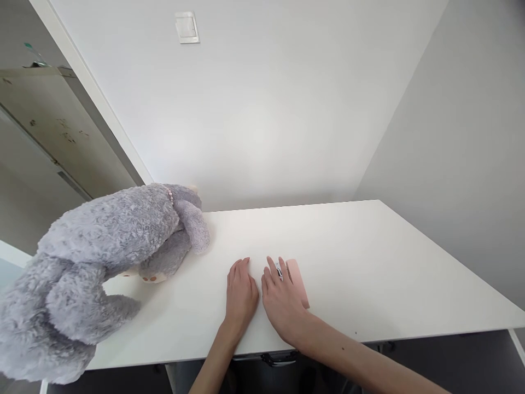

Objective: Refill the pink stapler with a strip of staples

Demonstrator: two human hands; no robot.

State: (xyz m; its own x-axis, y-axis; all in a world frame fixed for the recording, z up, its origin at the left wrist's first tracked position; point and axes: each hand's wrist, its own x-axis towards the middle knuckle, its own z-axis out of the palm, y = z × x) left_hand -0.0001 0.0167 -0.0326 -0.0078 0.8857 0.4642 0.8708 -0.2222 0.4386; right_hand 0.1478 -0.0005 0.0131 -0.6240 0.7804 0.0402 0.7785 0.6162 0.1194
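Note:
My left hand (241, 293) rests palm down on the white table (348, 262), its fingers lying loosely side by side with nothing visible in them. Just to its right, my right hand (283, 301) lies flat with its fingers apart. Under and between those fingers shows a small shiny silver metal piece (279, 270), mostly covered, so its kind is unclear. Touching or close against the right side of that hand is a long, rounded pink object (297, 282), partly hidden by the hand. Whether the silver piece and the pink object are joined, I cannot tell.
A large grey plush toy (118, 230) with a pink bead string slumps over the table's left end. Behind the table stands a pale wall with a light switch (187, 27). A black handle (279, 359) shows below the front edge.

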